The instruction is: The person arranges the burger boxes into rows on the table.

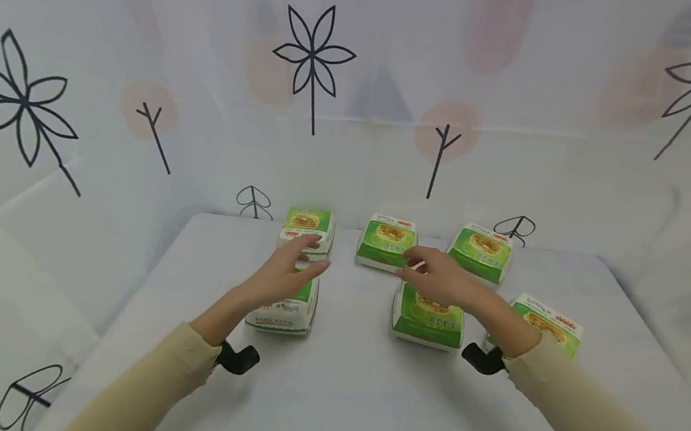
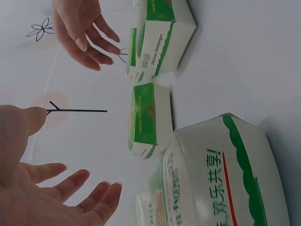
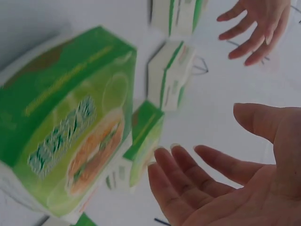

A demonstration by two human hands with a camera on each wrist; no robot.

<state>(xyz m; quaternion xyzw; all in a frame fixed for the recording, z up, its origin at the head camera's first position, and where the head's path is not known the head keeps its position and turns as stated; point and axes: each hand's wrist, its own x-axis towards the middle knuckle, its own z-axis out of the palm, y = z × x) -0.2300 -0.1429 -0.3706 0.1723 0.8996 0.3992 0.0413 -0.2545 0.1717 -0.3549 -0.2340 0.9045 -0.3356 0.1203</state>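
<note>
My left hand hovers over the front left burger box, fingers spread and holding nothing. Behind that box sits the back left burger box, partly covered by the fingertips in the head view. Loosely bent fingers of my right hand hang above the front middle burger box and also hold nothing. In the left wrist view, a gap shows between the left hand and the white side of the near box. The right wrist view has the right hand apart from the green box.
A back middle burger box and a back right burger box stand near the cloth backdrop. Another box lies at right, partly behind the right forearm. White cloth covers the table.
</note>
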